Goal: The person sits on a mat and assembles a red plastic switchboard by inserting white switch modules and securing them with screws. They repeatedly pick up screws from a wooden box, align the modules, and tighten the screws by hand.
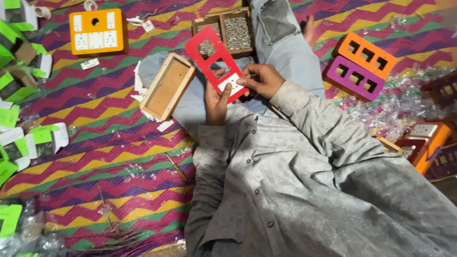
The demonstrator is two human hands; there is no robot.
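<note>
Head view: both hands' fingers grasp one red panel (216, 62); one white socket (232, 84) in it.

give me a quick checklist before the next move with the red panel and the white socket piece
1. Left hand grips the red panel from below: ok.
2. Right hand pinches the white socket piece at the panel's lower opening: ok.
3. Piece fully seated in the opening: cannot tell, fingers cover it.
4. Upper openings of the panel free: ok.
5. Wooden box within reach beside the knee: ok.
6. Tray of screws close by: ok.
</note>
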